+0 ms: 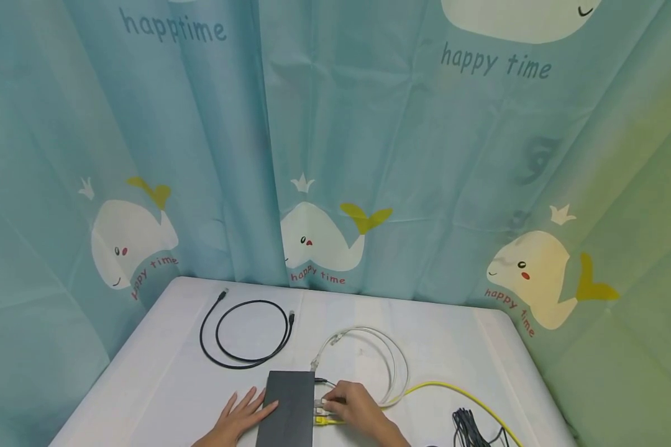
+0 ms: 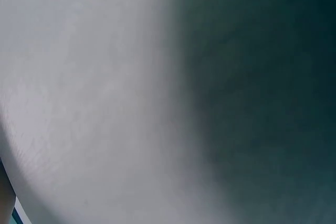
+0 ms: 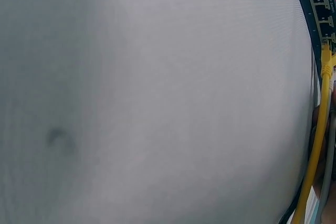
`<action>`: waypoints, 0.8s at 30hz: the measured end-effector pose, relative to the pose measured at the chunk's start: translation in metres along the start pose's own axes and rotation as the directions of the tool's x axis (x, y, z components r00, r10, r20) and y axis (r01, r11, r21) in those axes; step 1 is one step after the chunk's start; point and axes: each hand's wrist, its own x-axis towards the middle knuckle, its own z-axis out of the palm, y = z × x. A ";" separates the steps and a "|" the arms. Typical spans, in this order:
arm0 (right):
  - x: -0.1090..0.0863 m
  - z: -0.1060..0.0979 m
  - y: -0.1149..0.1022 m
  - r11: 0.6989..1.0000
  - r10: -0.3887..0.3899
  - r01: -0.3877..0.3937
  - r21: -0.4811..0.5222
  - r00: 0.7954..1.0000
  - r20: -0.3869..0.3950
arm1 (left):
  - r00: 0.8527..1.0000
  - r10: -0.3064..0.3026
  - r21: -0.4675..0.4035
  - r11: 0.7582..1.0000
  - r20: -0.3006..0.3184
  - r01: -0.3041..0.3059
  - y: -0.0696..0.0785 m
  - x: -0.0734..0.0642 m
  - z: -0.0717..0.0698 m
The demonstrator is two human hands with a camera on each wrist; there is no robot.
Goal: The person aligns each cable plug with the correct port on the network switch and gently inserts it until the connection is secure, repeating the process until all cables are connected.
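Note:
A dark Ethernet switch (image 1: pixel 291 403) lies on the table at the bottom of the head view. My left hand (image 1: pixel 239 417) rests with spread fingers at its left edge, fingertips touching its top. At the opposite side, my right hand (image 1: pixel 360 410) pinches the plug of a light grey network cable (image 1: pixel 406 366) against the ports. Just below, a yellow network cable's plug (image 1: pixel 321 421) sits in the switch; the right wrist view shows this yellow cable (image 3: pixel 318 145) beside several bare ports (image 3: pixel 320 3). A thin black plug (image 1: pixel 321 380) enters near the far corner. The left wrist view shows only blurred surfaces.
A coiled black network cable (image 1: pixel 236 367) lies at the back left. Another grey plug (image 1: pixel 315 364) lies by the switch's far right corner. At the front right is a bundled black cord (image 1: pixel 466 428). A whale-print curtain (image 1: pixel 229 155) hangs behind the white table (image 1: pixel 162 372).

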 end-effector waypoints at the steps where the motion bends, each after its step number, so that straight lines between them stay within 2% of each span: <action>1: 0.000 0.000 0.000 1.000 0.000 0.000 -0.001 1.000 0.006 | 1.000 0.002 -0.003 1.000 0.007 -0.002 -0.001 0.000 0.000; 6: 0.000 -0.002 0.001 1.000 0.019 -0.019 0.004 0.999 0.030 | 0.999 0.010 -0.005 1.000 0.040 -0.009 -0.003 0.003 -0.002; 15: -0.002 -0.001 0.000 1.000 -0.026 0.026 -0.007 1.000 0.012 | 1.000 0.011 0.021 1.000 0.012 -0.011 -0.003 0.003 -0.002; 24: -0.002 0.001 -0.001 0.999 0.044 -0.045 0.028 0.999 0.018 | 1.000 0.016 0.010 1.000 0.005 -0.016 -0.001 0.003 -0.002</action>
